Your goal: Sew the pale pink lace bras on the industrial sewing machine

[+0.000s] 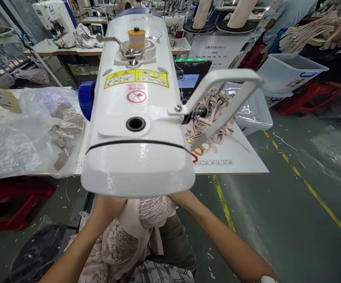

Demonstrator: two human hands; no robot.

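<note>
We logged dark grey-olive trousers (177,244), creased, plus a white-and-dark checked garment (163,274), type unclear. Both forearms (217,230) were bare; left hand (111,203) and right hand (180,196) mostly hidden. We noted a white edge (267,279) by the right elbow.

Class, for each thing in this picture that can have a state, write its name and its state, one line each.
Left hand: at the lace fabric, fingers hidden by the machine head
Right hand: beside the lace fabric, fingers hidden
Lace fabric: bunched, hanging in folds
Screen: lit
Fabric strips: tangled, piled loosely
Plastic bag: crumpled
Green light: on
</note>
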